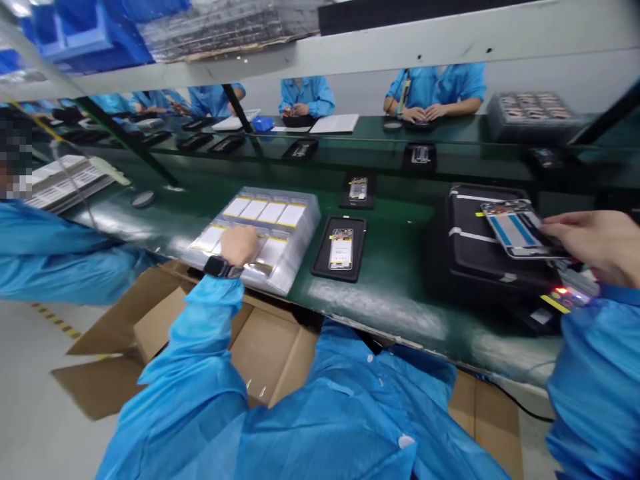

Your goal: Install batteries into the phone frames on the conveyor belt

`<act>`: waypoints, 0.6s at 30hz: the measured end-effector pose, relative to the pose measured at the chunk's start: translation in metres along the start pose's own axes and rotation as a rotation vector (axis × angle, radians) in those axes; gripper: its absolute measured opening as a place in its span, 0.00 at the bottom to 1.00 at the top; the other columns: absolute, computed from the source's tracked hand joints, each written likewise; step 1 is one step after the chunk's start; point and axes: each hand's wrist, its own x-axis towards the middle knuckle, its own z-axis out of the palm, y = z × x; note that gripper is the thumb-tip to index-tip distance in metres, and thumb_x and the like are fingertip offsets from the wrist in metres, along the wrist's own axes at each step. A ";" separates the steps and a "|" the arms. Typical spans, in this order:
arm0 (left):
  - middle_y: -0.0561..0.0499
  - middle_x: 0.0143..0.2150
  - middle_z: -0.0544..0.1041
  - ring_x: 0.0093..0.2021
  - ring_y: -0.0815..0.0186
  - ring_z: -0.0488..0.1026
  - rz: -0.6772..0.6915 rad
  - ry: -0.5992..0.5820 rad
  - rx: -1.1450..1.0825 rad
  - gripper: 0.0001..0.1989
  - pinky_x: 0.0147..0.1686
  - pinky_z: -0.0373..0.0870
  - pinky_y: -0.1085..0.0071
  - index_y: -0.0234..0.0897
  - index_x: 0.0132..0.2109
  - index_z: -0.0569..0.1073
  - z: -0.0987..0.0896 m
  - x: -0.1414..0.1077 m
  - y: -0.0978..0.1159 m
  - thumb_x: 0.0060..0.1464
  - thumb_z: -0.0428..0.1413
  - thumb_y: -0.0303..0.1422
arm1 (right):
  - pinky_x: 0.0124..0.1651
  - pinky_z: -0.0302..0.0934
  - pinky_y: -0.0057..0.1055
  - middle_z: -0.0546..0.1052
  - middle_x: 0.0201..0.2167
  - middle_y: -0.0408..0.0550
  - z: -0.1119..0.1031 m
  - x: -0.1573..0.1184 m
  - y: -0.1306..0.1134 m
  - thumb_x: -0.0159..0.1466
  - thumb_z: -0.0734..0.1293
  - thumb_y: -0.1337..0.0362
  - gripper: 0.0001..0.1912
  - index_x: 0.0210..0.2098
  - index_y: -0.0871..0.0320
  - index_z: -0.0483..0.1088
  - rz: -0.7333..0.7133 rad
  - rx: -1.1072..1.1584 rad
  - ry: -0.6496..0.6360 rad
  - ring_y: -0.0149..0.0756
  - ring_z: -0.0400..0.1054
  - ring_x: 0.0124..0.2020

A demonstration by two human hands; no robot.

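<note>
Phone frame [515, 230], silver-edged and blue-striped, is pinched by right hand [600, 240], left hand [240, 245] curled over tray [295, 257].

Right fingers [549, 230] — on phone frame [520, 230]

Overhead, blue plastic bins [100, 37] and a stack of clear plastic trays [235, 27] sit above a long white metal beam [350, 57]. Across the line, people in blue work jackets [313, 97] sit along a dark green far bench [370, 127], which bears a small bright-blue box [262, 123] and, at the right, a tall stack of translucent trays with brownish contents [535, 113]. At the left edge, a blue-sleeved arm of a co-worker [60, 250] lies near white slotted panels [70, 181] and a flat grey disc [143, 199]. Below, an open brown cardboard box [265, 347] stands near yellow-and-black floor tape [55, 321].
</note>
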 end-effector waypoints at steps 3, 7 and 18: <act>0.42 0.33 0.78 0.49 0.41 0.79 0.018 0.177 -0.223 0.10 0.50 0.73 0.48 0.34 0.35 0.76 -0.003 -0.009 -0.021 0.63 0.54 0.33 | 0.26 0.58 0.38 0.79 0.24 0.50 -0.010 -0.035 -0.015 0.62 0.78 0.58 0.11 0.26 0.54 0.79 0.252 0.293 -0.027 0.35 0.64 0.19; 0.49 0.27 0.77 0.47 0.44 0.81 0.097 0.486 -0.944 0.07 0.51 0.75 0.50 0.41 0.31 0.76 -0.004 -0.029 -0.003 0.57 0.62 0.35 | 0.21 0.52 0.30 0.74 0.22 0.43 -0.011 -0.079 -0.029 0.58 0.79 0.55 0.11 0.31 0.53 0.79 -0.024 0.683 0.158 0.32 0.61 0.20; 0.44 0.41 0.86 0.38 0.59 0.84 0.825 -0.445 -1.800 0.27 0.35 0.81 0.69 0.33 0.54 0.79 -0.059 -0.140 0.221 0.51 0.73 0.40 | 0.31 0.64 0.28 0.73 0.26 0.39 0.079 -0.226 -0.071 0.65 0.74 0.47 0.22 0.49 0.56 0.73 -0.079 1.162 0.039 0.31 0.67 0.27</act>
